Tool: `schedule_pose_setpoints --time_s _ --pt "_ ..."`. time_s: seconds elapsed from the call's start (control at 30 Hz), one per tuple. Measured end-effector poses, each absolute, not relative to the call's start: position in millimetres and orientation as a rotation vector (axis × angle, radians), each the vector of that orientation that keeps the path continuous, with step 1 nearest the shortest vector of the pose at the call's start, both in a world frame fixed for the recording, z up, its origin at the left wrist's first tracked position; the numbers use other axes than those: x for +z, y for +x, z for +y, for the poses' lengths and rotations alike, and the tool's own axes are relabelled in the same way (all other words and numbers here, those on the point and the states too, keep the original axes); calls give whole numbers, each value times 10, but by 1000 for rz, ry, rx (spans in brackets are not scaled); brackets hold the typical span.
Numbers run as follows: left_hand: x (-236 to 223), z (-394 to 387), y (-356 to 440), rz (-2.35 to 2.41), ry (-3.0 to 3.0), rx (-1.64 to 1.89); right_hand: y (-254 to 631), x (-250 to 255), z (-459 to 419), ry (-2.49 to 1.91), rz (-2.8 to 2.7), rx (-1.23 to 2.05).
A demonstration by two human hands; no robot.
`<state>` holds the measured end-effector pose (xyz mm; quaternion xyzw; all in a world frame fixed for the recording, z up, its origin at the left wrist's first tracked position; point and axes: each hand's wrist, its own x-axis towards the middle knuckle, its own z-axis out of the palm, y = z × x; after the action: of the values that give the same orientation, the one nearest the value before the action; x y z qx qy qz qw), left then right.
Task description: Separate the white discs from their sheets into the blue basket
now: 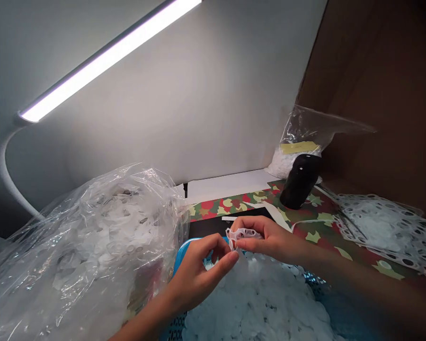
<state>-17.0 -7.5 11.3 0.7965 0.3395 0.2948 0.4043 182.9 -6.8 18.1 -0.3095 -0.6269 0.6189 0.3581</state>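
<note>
My right hand (266, 237) pinches a small white piece full of round holes (246, 233), like a bunched plastic web, between thumb and fingers. At its lower left edge, the thumb and index finger of my left hand (206, 260) are closed on the same piece. Whether a loose bit sits between the left fingertips is too small to tell. Just below both hands, a blue basket (184, 246) is heaped with thin white translucent discs (255, 298). The wrists hang over its rim.
A big clear plastic bag (102, 237) of white pieces fills the left. White perforated webs (386, 227) pile up at the right, on camouflage-patterned cloth (319, 232). A black cylindrical object (301, 182) stands before a bag with a yellow label (300, 148). A lit lamp (113, 57) hangs overhead.
</note>
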Motion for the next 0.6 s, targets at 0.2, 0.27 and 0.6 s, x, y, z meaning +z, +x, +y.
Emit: schedule_pose_setpoints --time_s 0.2,0.27,0.6 --pt "124 -86 -172 821 1960 679 1819 195 -90 -756 -1600 1671" --pt "110 -69 -198 822 1871 752 1816 217 -87 -788 -1459 1732" --pt "47 105 -290 773 1751 1073 1906 164 127 -771 -836 1773"
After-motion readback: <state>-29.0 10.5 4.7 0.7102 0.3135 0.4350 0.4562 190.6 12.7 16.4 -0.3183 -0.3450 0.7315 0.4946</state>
